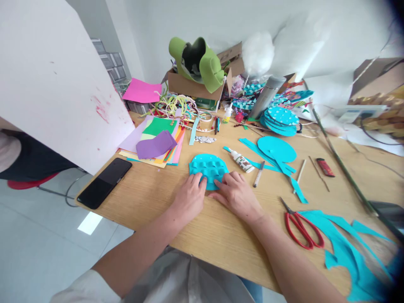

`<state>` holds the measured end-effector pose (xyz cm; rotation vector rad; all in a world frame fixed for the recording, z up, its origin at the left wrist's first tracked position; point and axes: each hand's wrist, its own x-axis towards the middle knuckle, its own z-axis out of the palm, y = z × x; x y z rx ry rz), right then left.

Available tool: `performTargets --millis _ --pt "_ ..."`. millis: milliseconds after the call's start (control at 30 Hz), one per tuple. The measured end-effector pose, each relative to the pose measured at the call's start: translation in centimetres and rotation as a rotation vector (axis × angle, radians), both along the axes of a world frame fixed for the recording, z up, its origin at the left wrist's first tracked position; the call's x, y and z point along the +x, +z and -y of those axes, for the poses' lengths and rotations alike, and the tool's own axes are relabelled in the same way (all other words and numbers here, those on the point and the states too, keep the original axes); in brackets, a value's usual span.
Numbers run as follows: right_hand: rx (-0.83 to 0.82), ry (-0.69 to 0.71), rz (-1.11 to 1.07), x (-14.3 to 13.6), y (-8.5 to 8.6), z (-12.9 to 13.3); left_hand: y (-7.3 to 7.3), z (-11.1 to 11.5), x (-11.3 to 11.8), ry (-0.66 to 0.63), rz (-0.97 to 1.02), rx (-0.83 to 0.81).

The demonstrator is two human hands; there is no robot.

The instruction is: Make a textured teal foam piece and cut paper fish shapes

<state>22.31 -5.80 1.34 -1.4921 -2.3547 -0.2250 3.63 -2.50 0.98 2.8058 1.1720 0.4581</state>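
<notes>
A bright blue rounded cut-out (208, 165) lies on the table in front of me, with rows of wavy raised strips across it and small white dots along its upper edge. My left hand (191, 195) grips its lower left edge with curled fingers, the thumb pressing on its face. At the lower right edge, my right hand (236, 193) has its fingers closed on the same piece. The hands partly cover its lower corners. Just right of it lie a white glue bottle (242, 161) and a capped pen (259, 174).
Red-handled scissors (303, 229) and blue scraps (347, 244) lie at right, near a blue disc (277, 149) and a red lighter (325, 167). A black phone (104, 183) and coloured sheets (158, 141) are at left. A grey flask (267, 97) stands at the back.
</notes>
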Motion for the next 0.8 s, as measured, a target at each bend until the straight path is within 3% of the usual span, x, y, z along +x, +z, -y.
performTargets --millis 600,700,800 --pt "-0.038 -0.010 -0.014 0.0 0.1 0.0 0.2 0.2 0.5 -0.005 -0.105 0.004" --pt "-0.047 -0.010 -0.018 0.0 0.1 -0.1 -0.2 0.1 0.1 0.003 -0.005 -0.032" --pt "-0.041 -0.013 -0.026 0.1 -0.1 -0.1 -0.6 -0.5 -0.6 0.017 0.215 -0.085"
